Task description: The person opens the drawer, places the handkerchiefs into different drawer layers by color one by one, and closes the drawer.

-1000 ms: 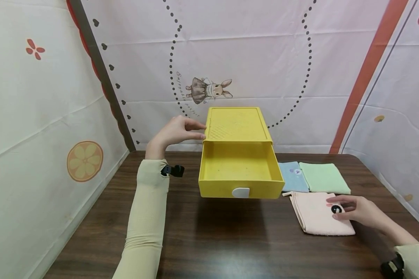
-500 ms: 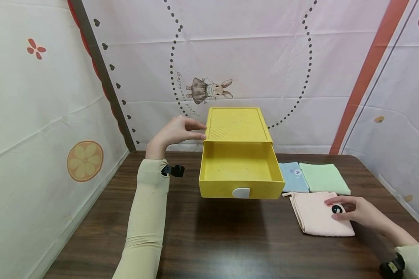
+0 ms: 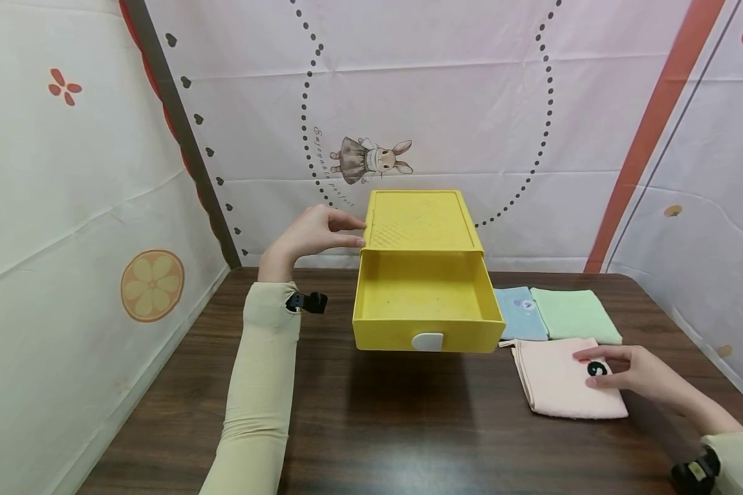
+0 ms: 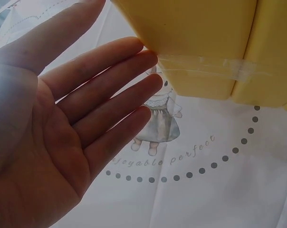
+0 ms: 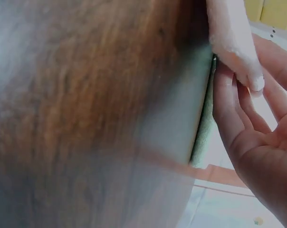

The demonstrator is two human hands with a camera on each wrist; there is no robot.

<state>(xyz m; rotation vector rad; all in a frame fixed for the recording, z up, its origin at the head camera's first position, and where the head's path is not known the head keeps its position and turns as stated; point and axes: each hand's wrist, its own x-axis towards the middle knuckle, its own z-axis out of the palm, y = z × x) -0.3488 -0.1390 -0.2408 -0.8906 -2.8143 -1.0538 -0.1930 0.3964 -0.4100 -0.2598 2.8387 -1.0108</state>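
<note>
A yellow drawer box (image 3: 424, 220) stands on the table with its drawer (image 3: 427, 289) pulled out and bare inside. My left hand (image 3: 312, 234) touches the box's upper left side with fingertips; the left wrist view shows those fingers fairly straight against the yellow wall (image 4: 196, 42). At the right, my right hand (image 3: 647, 375) grips the right edge of a folded pink towel (image 3: 557, 381) bearing a black round patch. In the right wrist view the towel's edge (image 5: 234, 38) lies between the fingers (image 5: 226, 95), some of them beneath it.
Behind the pink towel lie a folded blue towel (image 3: 520, 316) and a folded green towel (image 3: 576, 316), side by side, right of the box. A white handle (image 3: 427, 342) sits on the drawer front. Printed cloth (image 3: 446, 103) hangs around the dark wood table (image 3: 408, 440).
My right hand has shifted very slightly left, and the pink towel with it. The left hand and the yellow drawer box have stayed in place.
</note>
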